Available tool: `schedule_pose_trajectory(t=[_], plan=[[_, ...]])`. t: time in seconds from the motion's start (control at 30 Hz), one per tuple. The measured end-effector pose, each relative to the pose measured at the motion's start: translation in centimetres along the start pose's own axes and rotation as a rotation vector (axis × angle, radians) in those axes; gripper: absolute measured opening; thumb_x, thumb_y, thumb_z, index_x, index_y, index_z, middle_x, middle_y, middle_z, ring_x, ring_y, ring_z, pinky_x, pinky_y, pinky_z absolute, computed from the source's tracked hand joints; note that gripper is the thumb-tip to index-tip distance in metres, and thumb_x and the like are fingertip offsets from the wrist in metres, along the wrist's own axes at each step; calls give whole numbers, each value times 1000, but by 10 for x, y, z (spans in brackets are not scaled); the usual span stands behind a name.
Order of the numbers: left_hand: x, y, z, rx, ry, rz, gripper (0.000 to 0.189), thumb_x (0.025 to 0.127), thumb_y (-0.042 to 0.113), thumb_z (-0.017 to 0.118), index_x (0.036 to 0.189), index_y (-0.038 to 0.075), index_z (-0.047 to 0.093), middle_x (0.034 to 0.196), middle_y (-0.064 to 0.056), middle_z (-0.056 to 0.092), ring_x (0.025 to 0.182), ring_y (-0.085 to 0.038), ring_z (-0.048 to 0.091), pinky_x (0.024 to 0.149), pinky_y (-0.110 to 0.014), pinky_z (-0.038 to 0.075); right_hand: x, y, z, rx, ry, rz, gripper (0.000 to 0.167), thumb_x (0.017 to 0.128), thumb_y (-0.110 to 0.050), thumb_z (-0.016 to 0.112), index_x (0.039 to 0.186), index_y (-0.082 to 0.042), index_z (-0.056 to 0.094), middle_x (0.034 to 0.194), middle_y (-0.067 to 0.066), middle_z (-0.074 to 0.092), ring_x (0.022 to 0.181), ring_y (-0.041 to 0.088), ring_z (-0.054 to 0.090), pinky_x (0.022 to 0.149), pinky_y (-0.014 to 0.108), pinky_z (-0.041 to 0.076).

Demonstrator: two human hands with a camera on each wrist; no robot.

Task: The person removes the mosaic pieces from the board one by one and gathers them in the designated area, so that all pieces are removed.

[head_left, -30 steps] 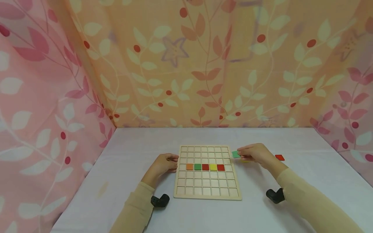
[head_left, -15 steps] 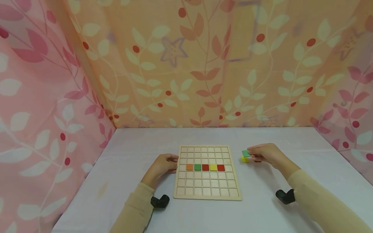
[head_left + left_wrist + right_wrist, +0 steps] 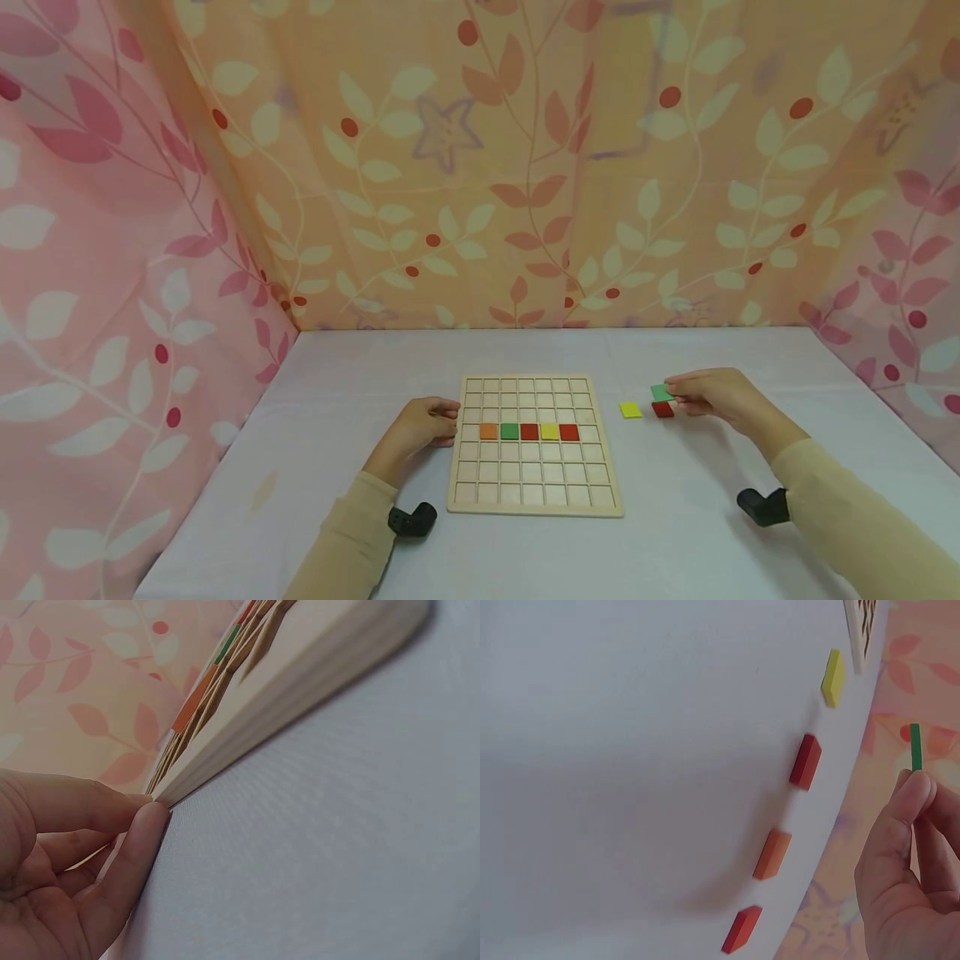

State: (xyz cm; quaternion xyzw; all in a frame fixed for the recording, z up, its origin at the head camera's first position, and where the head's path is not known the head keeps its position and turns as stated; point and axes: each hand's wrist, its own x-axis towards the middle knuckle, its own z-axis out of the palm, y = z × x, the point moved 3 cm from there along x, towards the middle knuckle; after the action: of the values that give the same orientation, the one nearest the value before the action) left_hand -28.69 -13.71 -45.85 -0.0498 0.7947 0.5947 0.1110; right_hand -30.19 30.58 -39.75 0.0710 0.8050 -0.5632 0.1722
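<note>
1. Green tile [image 3: 662, 392] is up in the air to the right of the grid board [image 3: 532, 452], about level with that board's far rows in the head view; the right wrist view shows it nearly edge-on, apart from the desk [image 3: 525, 550]
2. Right hand [image 3: 712, 396], also off the right side of the grid board, grasps the green tile in a pinch between thumb and fingers, with most of the tile sticking out past the fingertips on the side toward the board
3. Left hand [image 3: 416, 425] is at the left edge of the grid board and grasps that edge between the tips of thumb and index finger, its other fingers bent
4. To the right of the grid board, 4 loose tiles lie spaced in a line on the desk: yellow tile [image 3: 631, 410] nearest the board, then dark red tile [image 3: 663, 409], orange tile [image 3: 772, 855] and red tile [image 3: 742, 930] farthest out; only the right wrist view shows the last 2
5. Pale and wooden, the grid board lies flat with 7 rows of 7 cells; its middle row carries, left to right, an orange piece [image 3: 488, 432], green piece [image 3: 509, 432], red piece [image 3: 529, 432], yellow piece [image 3: 550, 432] and 2nd red piece [image 3: 569, 432] in neighbouring cells
6. Beyond the grid board, leaf-patterned fabric [image 3: 465, 208] hangs behind the desk
</note>
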Motion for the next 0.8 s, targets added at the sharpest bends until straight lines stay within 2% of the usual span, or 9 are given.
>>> schedule_pose_trajectory(t=[0.13,0.33,0.53,0.7,0.8], plan=[[-1,1,1,-5,-1,2,43,83,-11,66,125,-5,63,108,-17,63,79,-15,64,67,-29,62,-2,4,-12,7,-3,18,53,94,-22,70,134,9,56,83,-6,71,72,7,68,76,23,61],[-1,0,-1,-4,3,-3,42,84,-11,65,125,-4,63,106,-15,63,79,-14,63,67,-27,61,-2,9,-30,7,1,7,36,94,-24,70,122,-2,69,85,-9,72,75,8,69,77,22,60],[0,1,-1,-2,12,-5,41,84,-11,65,125,-3,63,106,-13,63,79,-13,63,68,-26,61,-3,13,-45,12,11,7,29,94,-23,70,117,-5,72,87,-11,72,76,7,69,78,23,61],[0,2,-1,-7,8,-9,41,84,-10,66,125,-3,63,107,-14,63,81,-14,63,68,-27,61,-5,19,-59,43,8,6,11,94,-21,69,101,-19,78,86,-12,72,75,5,69,75,20,60],[1,3,-1,-4,9,-9,42,84,-11,67,125,-4,64,109,-15,64,82,-15,63,68,-28,62,-6,24,-68,32,24,18,10,95,-21,68,95,-23,78,84,-14,71,74,4,68,75,20,60]])
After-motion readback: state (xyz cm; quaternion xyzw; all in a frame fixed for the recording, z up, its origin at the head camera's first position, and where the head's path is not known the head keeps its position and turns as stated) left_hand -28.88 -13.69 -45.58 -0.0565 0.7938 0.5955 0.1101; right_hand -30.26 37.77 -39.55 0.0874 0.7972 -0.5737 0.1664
